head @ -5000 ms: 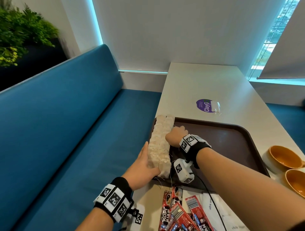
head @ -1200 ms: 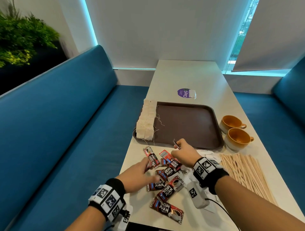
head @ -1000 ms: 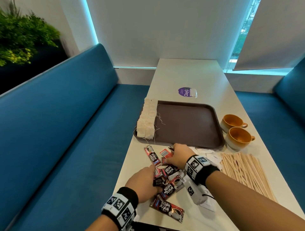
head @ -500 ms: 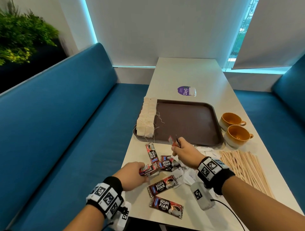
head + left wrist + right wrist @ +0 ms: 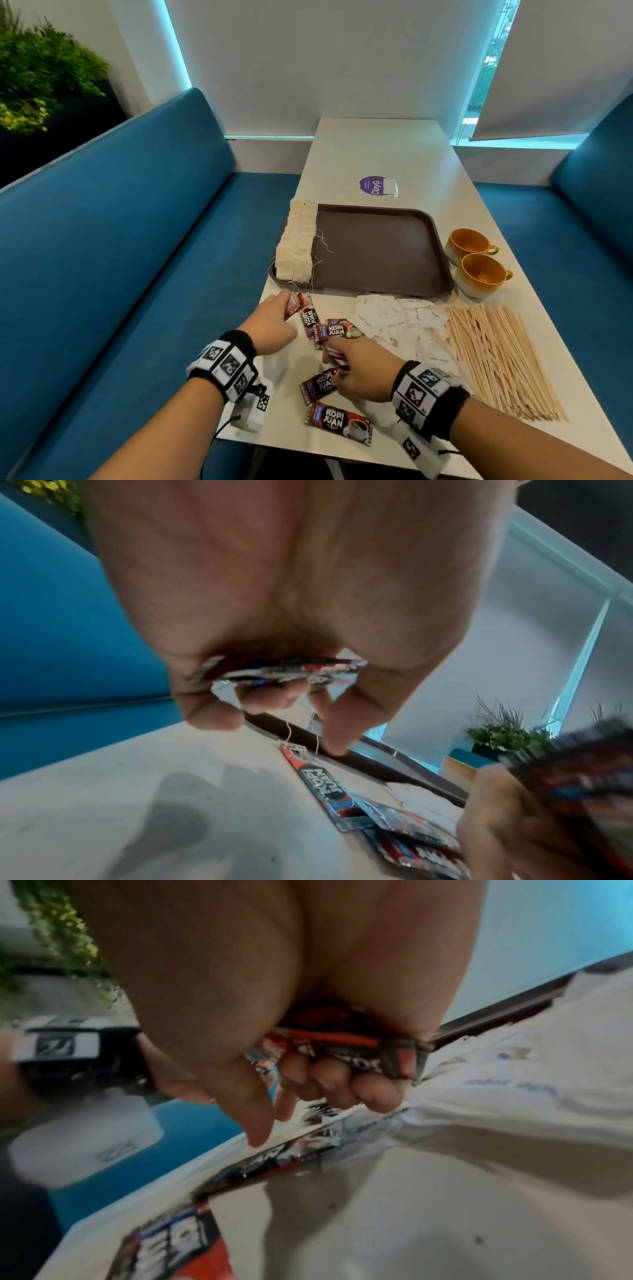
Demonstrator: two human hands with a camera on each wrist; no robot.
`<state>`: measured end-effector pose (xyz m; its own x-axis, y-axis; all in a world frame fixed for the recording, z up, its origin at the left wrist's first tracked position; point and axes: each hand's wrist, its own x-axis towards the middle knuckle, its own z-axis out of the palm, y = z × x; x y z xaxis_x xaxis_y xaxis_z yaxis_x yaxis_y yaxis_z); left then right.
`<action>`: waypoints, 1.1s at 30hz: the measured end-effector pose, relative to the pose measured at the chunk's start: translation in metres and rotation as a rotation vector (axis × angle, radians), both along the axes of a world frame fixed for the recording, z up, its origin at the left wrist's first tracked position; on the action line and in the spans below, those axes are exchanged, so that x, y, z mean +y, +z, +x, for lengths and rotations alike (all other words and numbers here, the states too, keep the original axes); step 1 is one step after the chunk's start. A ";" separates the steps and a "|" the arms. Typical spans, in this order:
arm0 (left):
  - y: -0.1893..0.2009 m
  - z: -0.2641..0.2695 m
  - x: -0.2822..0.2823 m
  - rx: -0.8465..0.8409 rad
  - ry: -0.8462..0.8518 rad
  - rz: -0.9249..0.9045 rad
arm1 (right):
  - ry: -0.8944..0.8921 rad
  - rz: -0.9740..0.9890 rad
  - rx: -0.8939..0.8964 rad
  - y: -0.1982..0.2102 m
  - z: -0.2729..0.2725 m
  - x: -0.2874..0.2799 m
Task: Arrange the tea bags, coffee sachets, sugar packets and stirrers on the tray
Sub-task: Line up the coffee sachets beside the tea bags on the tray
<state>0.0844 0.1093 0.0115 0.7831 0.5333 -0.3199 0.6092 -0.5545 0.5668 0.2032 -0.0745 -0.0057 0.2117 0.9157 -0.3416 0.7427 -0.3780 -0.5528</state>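
Half a second ago the left hand [image 5: 274, 323] held its Kopi Juan sachets [image 5: 297, 304] low by the pile; now it has carried them up to the brown tray's [image 5: 442, 270] near-left corner, at eleven o'clock of the loose sachets [image 5: 337, 330]. The right hand [image 5: 361, 371], fingers curled round its own bundle, has dropped to six o'clock of the pile to gather more. The tea bags [image 5: 297, 241] already line the tray's left edge; sugar packets [image 5: 399, 320] and stirrers [image 5: 496, 356] wait on the table.

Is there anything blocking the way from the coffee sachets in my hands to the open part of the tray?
Nothing visible does. Both the left hand and right hand hold coffee sachets just short of the tray. The tea bags fill only its left edge; the rest is bare.
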 end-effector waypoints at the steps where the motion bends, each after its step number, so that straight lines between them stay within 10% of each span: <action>1: -0.001 0.008 0.001 -0.031 0.000 0.008 | 0.040 -0.001 -0.042 -0.003 -0.001 0.002; 10: -0.013 0.042 0.002 0.204 -0.259 0.305 | 0.113 0.055 -0.210 -0.013 0.004 0.008; 17: -0.011 0.022 0.015 0.163 -0.175 0.368 | -0.258 0.318 0.047 0.014 0.031 0.011; 27: 0.012 -0.021 -0.005 -0.020 -0.144 -0.036 | -0.589 0.334 0.452 0.027 0.067 0.012; 33: 0.007 -0.032 -0.060 0.008 -0.300 -0.115 | -0.453 0.270 0.332 0.020 0.063 0.029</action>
<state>0.0526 0.0494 0.0189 0.8974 0.2387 -0.3711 0.4324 -0.6431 0.6320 0.2666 -0.0455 0.0140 0.5218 0.8229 -0.2249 0.3136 -0.4302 -0.8465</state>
